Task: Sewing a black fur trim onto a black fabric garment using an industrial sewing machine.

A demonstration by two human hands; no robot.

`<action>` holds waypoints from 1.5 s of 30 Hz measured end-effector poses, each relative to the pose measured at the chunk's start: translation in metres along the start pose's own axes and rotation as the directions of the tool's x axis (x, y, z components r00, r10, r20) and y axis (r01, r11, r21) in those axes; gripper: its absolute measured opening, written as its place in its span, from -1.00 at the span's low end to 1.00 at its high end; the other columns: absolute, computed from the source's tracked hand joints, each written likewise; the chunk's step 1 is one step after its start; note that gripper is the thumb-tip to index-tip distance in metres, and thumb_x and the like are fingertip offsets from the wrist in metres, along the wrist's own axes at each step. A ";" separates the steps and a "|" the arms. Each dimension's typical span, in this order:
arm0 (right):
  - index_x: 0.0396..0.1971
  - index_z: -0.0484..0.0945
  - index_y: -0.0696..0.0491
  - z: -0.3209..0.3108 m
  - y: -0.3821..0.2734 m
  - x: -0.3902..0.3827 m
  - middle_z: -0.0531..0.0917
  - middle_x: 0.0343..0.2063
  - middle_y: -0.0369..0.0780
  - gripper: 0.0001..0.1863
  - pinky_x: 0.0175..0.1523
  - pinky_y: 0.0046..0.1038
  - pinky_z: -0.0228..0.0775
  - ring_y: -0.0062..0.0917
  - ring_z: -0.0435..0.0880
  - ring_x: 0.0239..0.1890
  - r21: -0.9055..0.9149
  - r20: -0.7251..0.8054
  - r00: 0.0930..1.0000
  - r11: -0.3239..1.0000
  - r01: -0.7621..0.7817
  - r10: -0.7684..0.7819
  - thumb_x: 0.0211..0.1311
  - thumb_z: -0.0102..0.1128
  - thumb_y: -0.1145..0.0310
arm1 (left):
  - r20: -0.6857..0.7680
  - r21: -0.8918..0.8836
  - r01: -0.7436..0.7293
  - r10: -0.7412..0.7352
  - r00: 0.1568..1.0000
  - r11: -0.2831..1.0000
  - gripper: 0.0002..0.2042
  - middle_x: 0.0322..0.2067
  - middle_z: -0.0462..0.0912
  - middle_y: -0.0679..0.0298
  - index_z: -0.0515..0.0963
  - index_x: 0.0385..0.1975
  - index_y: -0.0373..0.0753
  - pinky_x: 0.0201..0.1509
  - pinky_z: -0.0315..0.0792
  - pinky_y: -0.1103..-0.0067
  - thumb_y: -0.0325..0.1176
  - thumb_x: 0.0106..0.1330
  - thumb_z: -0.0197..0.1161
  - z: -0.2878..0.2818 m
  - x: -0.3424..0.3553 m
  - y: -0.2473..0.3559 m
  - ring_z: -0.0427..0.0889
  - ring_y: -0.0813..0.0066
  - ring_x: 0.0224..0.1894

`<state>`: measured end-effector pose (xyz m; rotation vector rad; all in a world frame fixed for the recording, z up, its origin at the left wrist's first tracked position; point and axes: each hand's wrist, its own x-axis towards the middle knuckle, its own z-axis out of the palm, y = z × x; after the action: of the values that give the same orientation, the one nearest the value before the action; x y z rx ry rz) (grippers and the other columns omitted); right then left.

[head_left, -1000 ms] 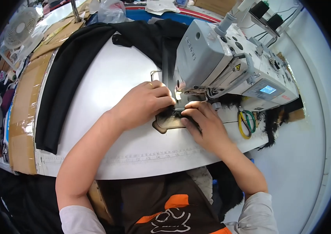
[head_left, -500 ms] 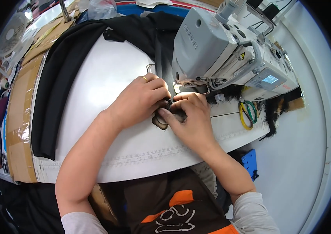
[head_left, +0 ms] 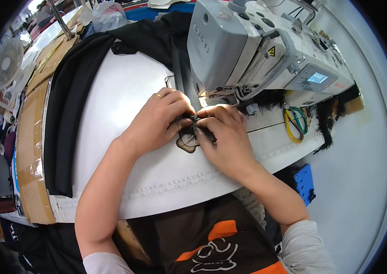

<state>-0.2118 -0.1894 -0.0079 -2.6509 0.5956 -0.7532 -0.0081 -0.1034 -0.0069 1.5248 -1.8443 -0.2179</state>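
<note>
Both my hands meet just in front of the sewing machine's (head_left: 216, 45) lit needle area. My left hand (head_left: 159, 116) pinches the edge of a small piece of black sheer fabric (head_left: 187, 143) between thumb and fingers. From the other side, my right hand (head_left: 227, 137) grips the same piece with thumb and forefinger. A loose lower corner of it hangs over the white table (head_left: 120, 123). Behind my fingers a black fabric strip (head_left: 182, 73) runs back beside the machine. My fingertips partly hide the fabric where they meet.
Black garment cloth (head_left: 65, 123) lies along the table's left and back. Yellow-and-green-handled scissors (head_left: 295, 125) rest to the right of the machine, near black fluffy trim (head_left: 325, 125). A taped cardboard strip (head_left: 33, 150) borders the left edge; a fan (head_left: 6, 64) stands beyond.
The view has shifted slightly, so the machine and scissors sit differently in it. My fingers have shifted a little on the black fabric, both hands still pinching it.
</note>
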 end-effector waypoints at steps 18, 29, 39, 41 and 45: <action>-0.14 0.56 -0.02 -0.011 0.044 0.019 0.61 -0.12 -0.33 -0.79 0.14 -0.25 0.48 -0.33 0.62 0.01 -0.044 0.181 0.938 0.951 0.307 -0.295 0.27 0.34 0.35 | 0.110 0.354 -0.148 0.116 0.987 0.924 -0.69 -0.16 0.61 0.25 0.59 -0.21 -0.27 0.10 0.56 0.33 -0.53 0.00 0.45 0.002 0.002 0.022 0.60 0.16 -0.01; -0.05 0.54 -0.06 -0.021 0.035 0.021 0.57 -0.18 -0.34 -0.77 -0.20 -0.38 0.61 -0.32 0.68 -0.11 -0.304 0.231 0.895 0.845 0.440 -0.382 0.30 0.21 0.36 | 0.089 0.313 -0.130 0.107 0.990 0.941 -0.65 -0.16 0.59 0.24 0.58 -0.19 -0.27 0.06 0.56 0.34 -0.55 -0.04 0.45 0.004 0.001 0.023 0.61 0.15 -0.03; -0.11 0.54 -0.02 -0.027 0.044 0.022 0.56 -0.17 -0.32 -0.75 -0.17 -0.51 0.50 -0.47 0.62 -0.08 -0.514 0.249 0.827 0.656 0.554 -0.503 0.20 0.16 0.35 | -0.007 0.368 -0.125 0.137 0.991 0.921 -0.75 -0.21 0.63 0.27 0.63 -0.20 -0.26 0.07 0.54 0.38 -0.48 0.09 0.31 0.009 0.004 0.027 0.61 0.26 -0.04; -0.07 0.59 -0.03 -0.027 0.051 0.023 0.58 -0.17 -0.33 -0.73 -0.08 -0.41 0.52 -0.48 0.61 -0.07 -0.449 0.197 0.791 0.664 0.598 -0.579 0.22 0.16 0.34 | -0.003 0.388 -0.137 0.150 0.989 0.911 -0.76 -0.20 0.62 0.27 0.63 -0.20 -0.26 0.08 0.54 0.38 -0.48 0.09 0.30 0.010 0.004 0.029 0.62 0.26 -0.03; -0.09 0.61 0.10 -0.022 0.069 0.024 0.64 -0.18 -0.18 -0.68 -0.02 -0.32 0.58 -0.33 0.69 -0.09 -0.194 0.199 0.790 0.767 0.612 -0.580 0.16 0.17 0.34 | 0.004 0.343 -0.138 0.146 0.989 0.929 -0.71 -0.17 0.62 0.23 0.63 -0.19 -0.28 0.01 0.55 0.36 -0.53 0.03 0.35 0.013 0.008 0.029 0.63 0.18 -0.06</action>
<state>-0.2262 -0.2648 -0.0083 -3.1302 -0.2465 -0.6857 -0.0390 -0.1061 0.0030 1.6020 -2.0434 0.2003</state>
